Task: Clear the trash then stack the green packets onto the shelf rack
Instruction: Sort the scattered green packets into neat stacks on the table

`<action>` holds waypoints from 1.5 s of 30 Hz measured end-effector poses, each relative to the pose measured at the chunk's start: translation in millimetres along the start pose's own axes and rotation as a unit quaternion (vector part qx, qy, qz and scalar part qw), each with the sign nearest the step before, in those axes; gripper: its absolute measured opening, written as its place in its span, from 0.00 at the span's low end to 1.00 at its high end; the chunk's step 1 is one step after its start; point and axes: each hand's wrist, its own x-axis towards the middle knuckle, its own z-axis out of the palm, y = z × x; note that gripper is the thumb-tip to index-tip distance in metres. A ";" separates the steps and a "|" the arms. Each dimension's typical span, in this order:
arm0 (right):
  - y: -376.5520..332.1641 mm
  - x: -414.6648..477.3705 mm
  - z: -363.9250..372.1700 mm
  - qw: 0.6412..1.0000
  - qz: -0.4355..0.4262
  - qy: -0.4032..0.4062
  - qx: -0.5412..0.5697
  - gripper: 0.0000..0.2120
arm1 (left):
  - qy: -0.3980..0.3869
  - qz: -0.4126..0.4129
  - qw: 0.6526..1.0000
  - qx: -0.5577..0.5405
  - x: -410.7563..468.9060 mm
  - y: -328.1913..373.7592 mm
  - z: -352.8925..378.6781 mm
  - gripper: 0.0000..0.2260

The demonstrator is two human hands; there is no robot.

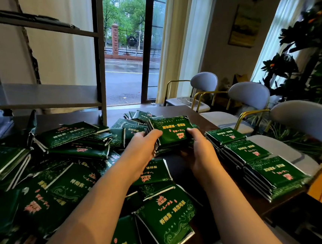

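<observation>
Head view showed both forearms reaching out over a dark table [179, 110] covered in green packets. The left hand [144, 146] gripped the left edge of a bundle of green packets [170, 129], thumb lying on the top packet and fingers curled under the side. The right hand [199, 151] grasped the right edge of the same bundle, thumb on top and fingers tucked beneath. The bundle sat tilted at the far middle of the table; whether its underside touched the surface could not be told.

Loose packets [71, 142] lay heaped and overlapping across the near and left parts of the table, some directly under the forearms. Along the right edge stood three tidy stacks [251, 156] in a row, just beside the bundle.

A grey shelf rack [46, 95] stood on the far left of the table, with some dark flat things on its upper board, too dim to identify. Three pale chairs [249, 93] lined the right side, a leafy plant [320, 48] rose behind them, and a tall window [126, 59] faced a wet street at the far end.
</observation>
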 end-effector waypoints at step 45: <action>-14.2 -40.3 -62.3 0.994 0.026 0.082 -0.062 0.02 | -0.011 -0.057 0.979 0.197 9.2 8.9 69.3 0.36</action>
